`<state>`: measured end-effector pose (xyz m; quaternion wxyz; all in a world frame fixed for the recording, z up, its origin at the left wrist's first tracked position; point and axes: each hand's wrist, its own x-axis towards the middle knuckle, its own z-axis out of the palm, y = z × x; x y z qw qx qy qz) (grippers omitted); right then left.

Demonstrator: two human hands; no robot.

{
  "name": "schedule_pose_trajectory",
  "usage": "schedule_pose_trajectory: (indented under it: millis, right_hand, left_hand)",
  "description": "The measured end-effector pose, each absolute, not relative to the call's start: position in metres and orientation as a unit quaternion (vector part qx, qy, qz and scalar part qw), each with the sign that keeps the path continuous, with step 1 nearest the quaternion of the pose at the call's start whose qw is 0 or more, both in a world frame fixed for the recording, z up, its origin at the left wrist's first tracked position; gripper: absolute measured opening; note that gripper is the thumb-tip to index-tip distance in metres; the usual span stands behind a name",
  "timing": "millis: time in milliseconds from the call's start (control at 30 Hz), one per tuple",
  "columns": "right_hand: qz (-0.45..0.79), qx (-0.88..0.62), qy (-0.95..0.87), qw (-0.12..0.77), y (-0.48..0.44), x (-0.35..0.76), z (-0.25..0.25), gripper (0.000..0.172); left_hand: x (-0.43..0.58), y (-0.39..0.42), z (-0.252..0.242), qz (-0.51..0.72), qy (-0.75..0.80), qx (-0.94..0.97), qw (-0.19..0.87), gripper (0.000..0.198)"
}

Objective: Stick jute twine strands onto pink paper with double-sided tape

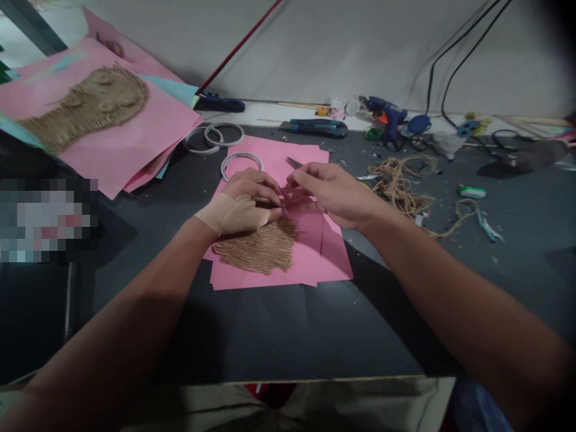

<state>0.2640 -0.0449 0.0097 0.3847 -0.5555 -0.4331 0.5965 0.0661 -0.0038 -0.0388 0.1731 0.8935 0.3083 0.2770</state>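
Observation:
My left hand point(243, 204), with a tan bandage-like wrap across its back, rests over rows of jute twine point(256, 246) laid side by side on pink paper point(335, 264). Its thumb and fingers close on the twine at the upper edge of the rows. Close beside it, my right hand point(333, 189) has its fingertips pinched together; whatever lies between them is too small to make out. A pointed dark metal blade point(294, 162) shows just beyond the right fingers, and the hand hides the rest of it.
Grey tape-like rings point(224, 134) lie behind the paper, near a utility knife point(317, 128) and a blue glue gun point(389, 120). Tangled twine point(400, 186) lies at right. A twine-covered shape point(103, 99) on pink sheets stands at left. Black cables hang along the wall.

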Motion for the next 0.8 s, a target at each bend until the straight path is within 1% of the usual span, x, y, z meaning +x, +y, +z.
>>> schedule_pose_trajectory:
  millis: [133,200,300,367,600,800]
  right_hand:
    - [0.599,-0.550,-0.434,0.389,-0.046,0.264,0.007,0.027]
    - [0.584,-0.546,-0.457,0.390,-0.046,0.265,0.004,0.022]
    - [0.517,-0.549,-0.538,0.378,-0.047,0.269,-0.003,0.010]
    - [0.478,-0.547,-0.580,0.369,-0.048,0.270,-0.006,0.014]
    - [0.450,-0.535,-0.617,0.361,-0.050,0.270,-0.013,0.032]
    - [0.391,-0.541,-0.656,0.352,-0.046,0.270,-0.020,0.034]
  left_hand:
    - [0.066,-0.003,-0.039,0.277,0.308,0.892,0.180,0.008]
    - [0.066,-0.003,-0.039,0.278,0.306,0.892,0.182,0.008]
    - [0.066,-0.003,-0.039,0.280,0.306,0.892,0.182,0.008]
    - [0.066,-0.002,-0.039,0.278,0.309,0.891,0.183,0.008]
    - [0.066,-0.003,-0.038,0.293,0.297,0.890,0.181,0.012]
    - [0.067,-0.002,-0.038,0.308,0.296,0.886,0.178,0.011]
